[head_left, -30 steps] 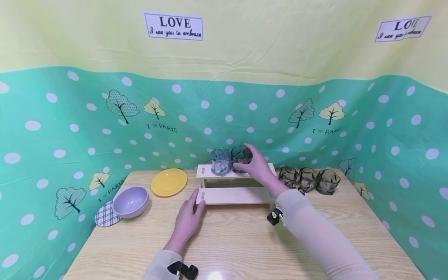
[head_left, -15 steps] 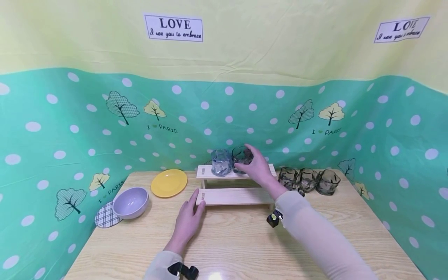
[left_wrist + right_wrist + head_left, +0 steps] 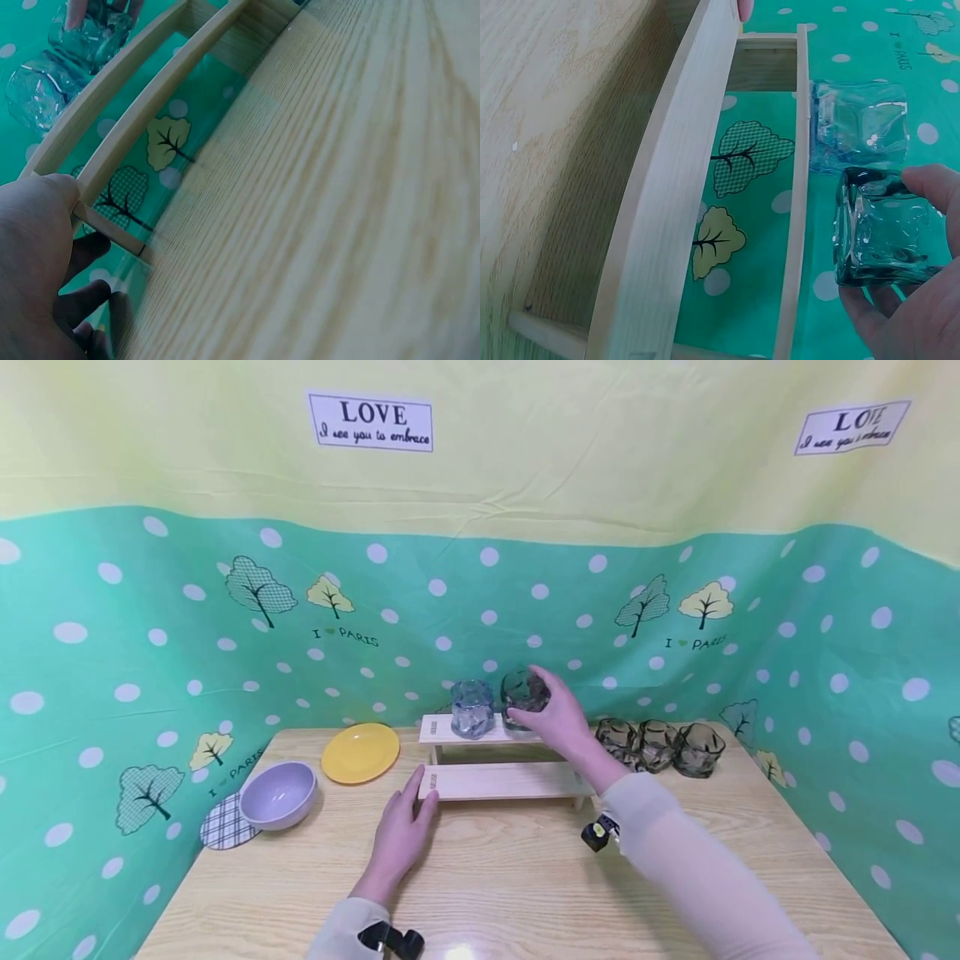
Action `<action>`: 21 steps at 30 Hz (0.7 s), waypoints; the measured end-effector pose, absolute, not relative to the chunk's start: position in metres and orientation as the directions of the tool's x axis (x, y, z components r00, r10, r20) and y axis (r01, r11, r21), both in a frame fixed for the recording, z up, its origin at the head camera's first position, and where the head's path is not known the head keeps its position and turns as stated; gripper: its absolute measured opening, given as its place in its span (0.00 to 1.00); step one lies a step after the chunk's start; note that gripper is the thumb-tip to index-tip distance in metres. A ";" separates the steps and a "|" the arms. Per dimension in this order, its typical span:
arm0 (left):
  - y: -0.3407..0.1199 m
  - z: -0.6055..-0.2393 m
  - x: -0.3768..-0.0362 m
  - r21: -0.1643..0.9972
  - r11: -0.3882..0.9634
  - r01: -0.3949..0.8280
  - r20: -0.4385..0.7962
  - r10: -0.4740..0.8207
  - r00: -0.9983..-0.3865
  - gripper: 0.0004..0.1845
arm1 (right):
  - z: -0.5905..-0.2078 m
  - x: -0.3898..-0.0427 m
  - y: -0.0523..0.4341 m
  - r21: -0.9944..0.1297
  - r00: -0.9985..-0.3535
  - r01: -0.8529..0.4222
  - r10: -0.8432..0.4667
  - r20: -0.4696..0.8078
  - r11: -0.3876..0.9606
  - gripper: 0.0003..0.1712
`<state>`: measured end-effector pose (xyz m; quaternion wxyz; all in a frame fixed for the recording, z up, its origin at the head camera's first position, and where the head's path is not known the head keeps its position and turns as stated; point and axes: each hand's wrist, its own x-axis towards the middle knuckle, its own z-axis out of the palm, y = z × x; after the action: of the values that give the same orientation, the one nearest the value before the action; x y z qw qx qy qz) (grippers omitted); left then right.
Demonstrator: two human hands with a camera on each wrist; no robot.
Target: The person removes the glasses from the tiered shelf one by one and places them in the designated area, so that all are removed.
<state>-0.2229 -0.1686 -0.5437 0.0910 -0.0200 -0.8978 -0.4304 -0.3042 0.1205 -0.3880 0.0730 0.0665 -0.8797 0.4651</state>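
A two-tier wooden rack (image 3: 495, 782) stands at the middle back of the table. My right hand (image 3: 558, 714) grips a smoky grey glass (image 3: 885, 225) by its sides, thumb toward me. This glass is at the upper tier, with a narrow gap between its base and the board in the right wrist view. To its left, a bluish clear glass (image 3: 472, 708) rests upright on that tier. My left hand (image 3: 401, 827) holds the left end of the lower tier, its thumb on the front corner (image 3: 56, 191) and its fingers around the side.
Several dark grey glasses (image 3: 699, 750) stand in a row right of the rack. On the left are a yellow plate (image 3: 362, 753), a purple bowl (image 3: 279, 795) and a checked round mat (image 3: 225, 823) partly under the bowl. A polka-dot cloth (image 3: 480, 610) hangs behind the table.
My right hand has shifted the grey glass slightly right and up, widening the gap to the bluish glass. The left hand stays at the rack's left end.
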 end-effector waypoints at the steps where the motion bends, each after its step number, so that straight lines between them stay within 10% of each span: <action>1: -0.169 -0.544 -0.223 0.769 0.629 0.113 0.179 -0.042 -0.983 0.34 | -0.387 -0.303 0.122 -0.808 -0.980 -0.185 -0.048 0.191 0.560 0.56; 21: -0.168 -0.543 -0.223 0.777 0.621 0.108 0.175 -0.049 -0.983 0.34 | -0.371 -0.269 0.162 -0.802 -0.983 -0.168 -0.035 0.181 0.573 0.58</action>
<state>-0.2227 -0.1682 -0.5431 0.0897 -0.0165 -0.8957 -0.4352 -0.2693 0.1616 -0.3707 0.0729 0.0573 -0.8838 0.4586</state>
